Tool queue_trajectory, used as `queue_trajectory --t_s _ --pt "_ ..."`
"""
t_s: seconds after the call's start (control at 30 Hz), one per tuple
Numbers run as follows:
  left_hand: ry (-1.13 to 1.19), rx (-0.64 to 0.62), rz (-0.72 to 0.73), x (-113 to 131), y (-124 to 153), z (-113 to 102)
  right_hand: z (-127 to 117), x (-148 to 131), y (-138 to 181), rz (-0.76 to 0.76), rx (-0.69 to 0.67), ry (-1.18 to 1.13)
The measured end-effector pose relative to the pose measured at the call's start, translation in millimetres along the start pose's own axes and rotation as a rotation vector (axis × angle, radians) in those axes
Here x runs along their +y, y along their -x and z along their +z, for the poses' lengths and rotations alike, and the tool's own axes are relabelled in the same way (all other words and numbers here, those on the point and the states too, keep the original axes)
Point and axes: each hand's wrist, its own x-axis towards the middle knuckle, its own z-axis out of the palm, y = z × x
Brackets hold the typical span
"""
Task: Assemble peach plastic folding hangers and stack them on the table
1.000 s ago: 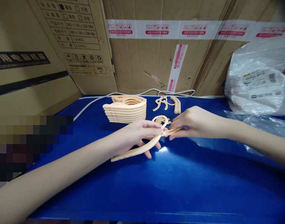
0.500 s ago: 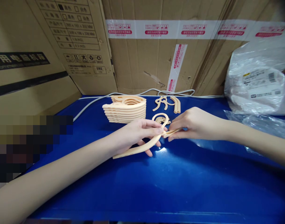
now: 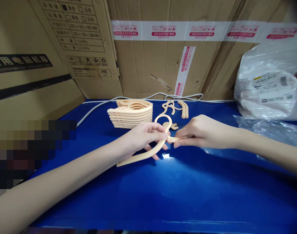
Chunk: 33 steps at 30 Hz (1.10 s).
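Observation:
A beige plastic folding hanger [image 3: 152, 152] is held above the blue table between both hands. My left hand [image 3: 148, 136] is closed around its middle, thumb on top near the joint, with the round hook sticking up and one arm slanting down to the left. My right hand [image 3: 192, 133] pinches the other arm, which points right from the joint; its far end is hidden in the fingers. Just behind lies a small beige part [image 3: 174, 126], partly covered by the hook and fingers. A neat stack of folded beige hangers [image 3: 130, 117] stands behind my left hand.
Loose beige hook parts [image 3: 171, 105] and curved beige arms [image 3: 184, 110] lie at the back of the blue table [image 3: 163, 195]. A white cable [image 3: 102, 101] runs along the rear edge. Cardboard boxes [image 3: 148, 65] wall the back and left; a clear plastic bag [image 3: 267, 84] stands right.
The hanger's hook has shifted slightly left. The arm in my right hand now lies closer to level, and that hand has dipped a little. Both hands keep their hold.

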Motion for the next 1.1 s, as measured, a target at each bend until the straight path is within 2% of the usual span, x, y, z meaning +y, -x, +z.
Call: queue_trajectory --t_s 0.3,0.6,0.8,0.97,1.1 --pt "0.006 0.01 0.017 -2.7 0.1 0.1 -3.4 -4.0 1.0 0.037 -0.003 -0.074" --pt "-0.018 -0.022 -0.014 -4.0 -0.4 -0.2 -4.0 -2.6 1.6 0.038 -0.034 -0.039" --pt "-0.206 -0.079 0.055 -5.7 -3.1 1.5 -4.5 -0.2 1.6 0.025 0.045 0.132" --pt "-0.422 -0.079 0.141 -3.6 5.4 8.2 -12.3 3.7 0.0 -0.038 0.151 0.244" --pt "-0.493 -0.129 0.192 -4.5 9.7 8.8 -17.2 7.4 0.0 -0.055 0.189 0.307"
